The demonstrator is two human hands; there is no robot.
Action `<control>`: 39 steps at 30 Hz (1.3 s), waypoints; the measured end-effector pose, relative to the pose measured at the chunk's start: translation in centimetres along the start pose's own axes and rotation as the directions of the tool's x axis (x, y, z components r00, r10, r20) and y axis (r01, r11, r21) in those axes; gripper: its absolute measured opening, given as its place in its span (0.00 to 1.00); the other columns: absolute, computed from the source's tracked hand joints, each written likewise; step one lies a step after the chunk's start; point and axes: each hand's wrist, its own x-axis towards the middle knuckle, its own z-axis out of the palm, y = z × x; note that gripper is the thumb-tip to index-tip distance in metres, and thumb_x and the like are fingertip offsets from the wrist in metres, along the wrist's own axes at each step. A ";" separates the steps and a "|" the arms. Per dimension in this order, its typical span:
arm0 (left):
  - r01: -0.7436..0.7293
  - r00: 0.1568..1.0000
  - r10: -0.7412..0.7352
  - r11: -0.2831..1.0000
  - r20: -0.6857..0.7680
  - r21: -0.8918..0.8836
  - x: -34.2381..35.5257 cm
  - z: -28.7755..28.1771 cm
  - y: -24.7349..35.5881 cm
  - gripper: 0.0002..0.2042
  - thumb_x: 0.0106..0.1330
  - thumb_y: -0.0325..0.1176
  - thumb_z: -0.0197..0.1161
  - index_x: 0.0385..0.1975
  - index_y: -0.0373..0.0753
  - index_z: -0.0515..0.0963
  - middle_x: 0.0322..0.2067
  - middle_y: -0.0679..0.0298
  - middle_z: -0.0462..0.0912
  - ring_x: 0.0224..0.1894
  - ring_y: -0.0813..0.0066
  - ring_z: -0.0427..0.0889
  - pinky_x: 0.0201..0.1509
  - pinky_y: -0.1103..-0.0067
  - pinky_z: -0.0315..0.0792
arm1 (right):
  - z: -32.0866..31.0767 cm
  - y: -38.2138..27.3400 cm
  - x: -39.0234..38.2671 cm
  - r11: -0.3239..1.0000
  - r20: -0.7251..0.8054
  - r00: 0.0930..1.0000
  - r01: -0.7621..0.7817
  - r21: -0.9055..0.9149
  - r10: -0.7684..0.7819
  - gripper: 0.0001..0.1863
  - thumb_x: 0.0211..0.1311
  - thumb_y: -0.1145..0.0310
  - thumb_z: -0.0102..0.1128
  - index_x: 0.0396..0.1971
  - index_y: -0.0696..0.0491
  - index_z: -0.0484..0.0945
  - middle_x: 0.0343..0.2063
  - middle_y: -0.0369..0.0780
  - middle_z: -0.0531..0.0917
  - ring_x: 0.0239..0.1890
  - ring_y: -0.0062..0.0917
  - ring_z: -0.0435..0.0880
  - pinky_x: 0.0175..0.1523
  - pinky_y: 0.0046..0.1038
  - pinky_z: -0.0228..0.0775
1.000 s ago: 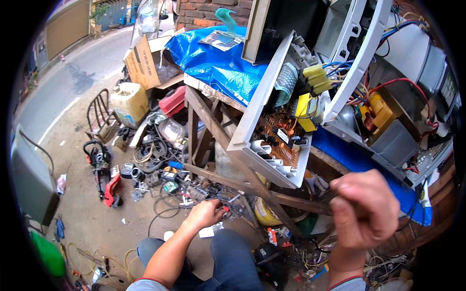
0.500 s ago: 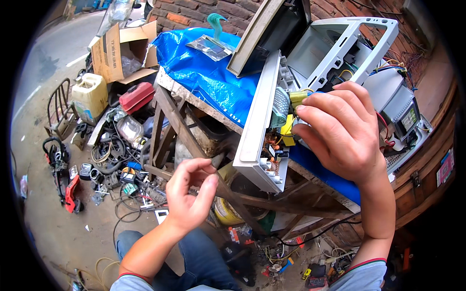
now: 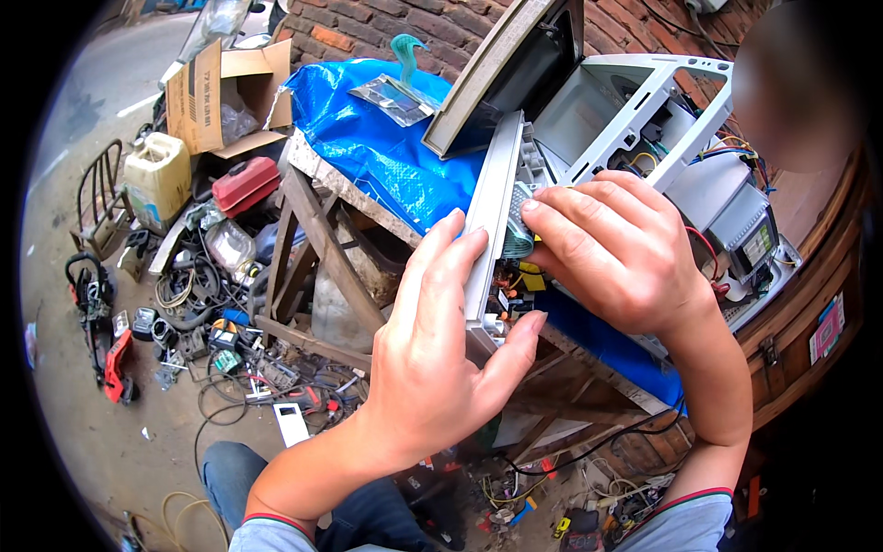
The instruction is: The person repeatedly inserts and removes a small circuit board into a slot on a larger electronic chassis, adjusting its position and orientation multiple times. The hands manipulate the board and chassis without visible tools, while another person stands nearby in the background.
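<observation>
A long light-grey plastic panel (image 3: 494, 207) stands on edge at the table's front, with small parts and white jacks at its near end. My left hand (image 3: 437, 354) straddles that near end, fingers along the outer side and thumb on the inner side. Within the panel sits a perforated teal-grey piece (image 3: 518, 230). The fingers of my right hand (image 3: 625, 253) are pinched together beside this piece; what they hold is hidden. Behind them lies an opened grey device casing (image 3: 635, 69) with exposed wires, and a dark-faced framed panel (image 3: 506, 78) leans by it.
A blue tarp (image 3: 377, 156) covers the table's left part, above a wooden frame (image 3: 322, 230). Boxes, cables and scrap parts lie on the floor at left, near a cardboard box (image 3: 193, 101) and a cream jerrycan (image 3: 156, 179). A blurred person (image 3: 798, 87) is at upper right.
My left hand has moved up and right onto the panel's near end. The panel has tilted, showing less of its inside. My right hand has shifted slightly left and down. A person has appeared at upper right.
</observation>
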 end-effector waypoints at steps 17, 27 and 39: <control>0.004 0.999 -0.006 0.999 -0.052 -0.043 -1.0 0.7 -1.5 0.35 0.58 0.31 0.76 0.65 0.28 0.68 0.61 0.36 0.74 0.58 0.40 0.82 0.54 0.63 0.80 | -1.9 -2.0 2.4 0.765 0.345 0.813 -0.569 0.302 0.469 0.26 0.51 0.70 0.75 0.52 0.59 0.80 0.37 0.44 0.85 0.42 0.36 0.85 0.55 0.34 0.73; -0.009 0.998 0.007 0.999 -0.059 -0.036 -1.1 0.9 -1.5 0.35 0.59 0.30 0.76 0.65 0.29 0.67 0.61 0.36 0.74 0.56 0.39 0.83 0.51 0.63 0.82 | -1.6 -3.6 3.0 0.413 0.490 0.611 -0.787 0.458 0.622 0.25 0.58 0.81 0.68 0.56 0.65 0.76 0.43 0.42 0.83 0.37 0.18 0.84 0.44 0.23 0.78; 0.044 0.997 -0.050 0.995 -0.063 -0.089 -1.3 1.1 -1.4 0.34 0.56 0.25 0.75 0.64 0.26 0.69 0.61 0.39 0.76 0.64 0.44 0.78 0.67 0.62 0.73 | -0.5 -3.8 1.4 0.257 0.477 0.606 -0.750 0.609 0.637 0.25 0.60 0.83 0.67 0.59 0.66 0.74 0.45 0.38 0.82 0.39 0.14 0.83 0.44 0.18 0.79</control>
